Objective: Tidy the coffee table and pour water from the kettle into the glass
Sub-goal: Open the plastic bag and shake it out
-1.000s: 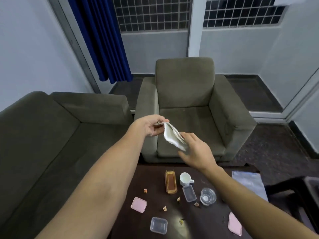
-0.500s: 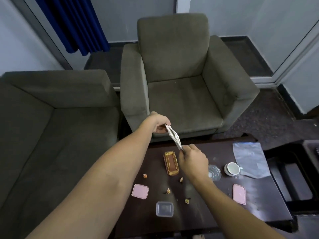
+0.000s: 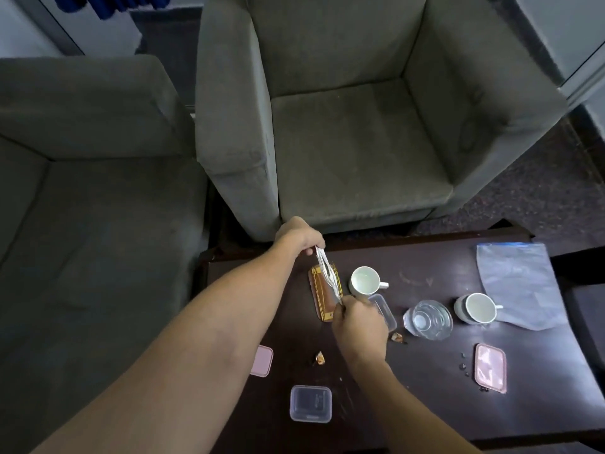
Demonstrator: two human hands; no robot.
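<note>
Room: grey-green seats are flanking a dark tabletop [image 3: 425,267]; an armchair [image 3: 343,126] is facing it from the far side and a sofa [image 3: 82,191] is filling the left.
Left hand: the left hand [image 3: 299,235] is hovering over the far edge of the tabletop, fingers curled, pinching the upper end of a folded white cloth [image 3: 327,273].
Right hand: the right hand [image 3: 358,322] is pinching the lower end, so the cloth is stretching between both hands.
Tray: a narrow brown tray [image 3: 319,298] with gold trim is lying on the tabletop, directly under the cloth.
Glass: the clear glass [image 3: 427,319] is standing upright, right of the right hand, between two white cups.
Cups: one cup [image 3: 363,281] is sitting just beside the tray; the other cup [image 3: 478,308] is resting against a plastic bag [image 3: 520,283] lying flat.
Boxes: one clear box [image 3: 383,309] is partly hiding behind the right hand; another clear box [image 3: 310,404] is sitting near the front edge.
Lids: one pink lid [image 3: 262,361] is peeking out from behind the left forearm; another pink lid [image 3: 490,367] is lying to the right.
Scraps: small brownish scraps [image 3: 320,358] are lying scattered between the boxes.
</note>
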